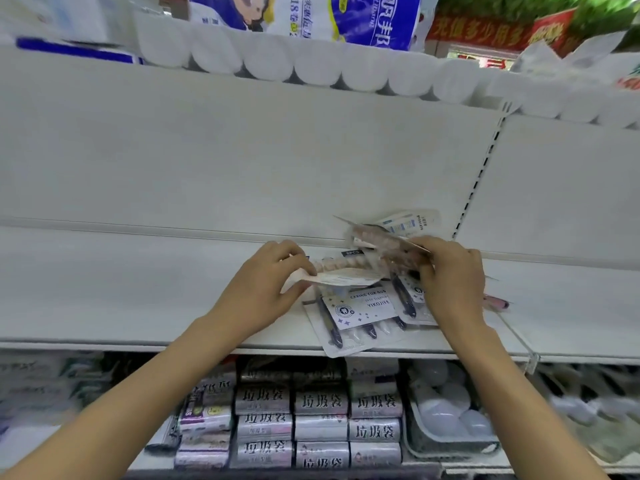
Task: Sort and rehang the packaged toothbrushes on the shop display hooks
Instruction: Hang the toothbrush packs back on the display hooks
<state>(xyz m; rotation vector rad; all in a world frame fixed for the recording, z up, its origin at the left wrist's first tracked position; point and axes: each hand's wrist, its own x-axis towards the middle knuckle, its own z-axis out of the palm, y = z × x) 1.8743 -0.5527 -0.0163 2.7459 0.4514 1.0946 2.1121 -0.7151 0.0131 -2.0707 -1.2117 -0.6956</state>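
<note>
A pile of packaged toothbrushes lies on the white shelf (138, 289), near its front edge. The top flat pack (356, 313) has a white label card and dark brush handles. My left hand (266, 289) pinches the edge of a pale pack (343, 271) lying across the pile. A second pale pack (384, 242) is tilted up above the pile, and my right hand (450, 275) grips it. Another pack with a blue and white card (410, 221) lies behind, against the back panel. No display hooks show.
Rolls of white tissue (311, 64) line the shelf above. Below the shelf front sit stacked rolls of bin bags (322, 424) and a tray of white bulbs (450, 417). A slotted upright (481, 174) divides the back panel at the right.
</note>
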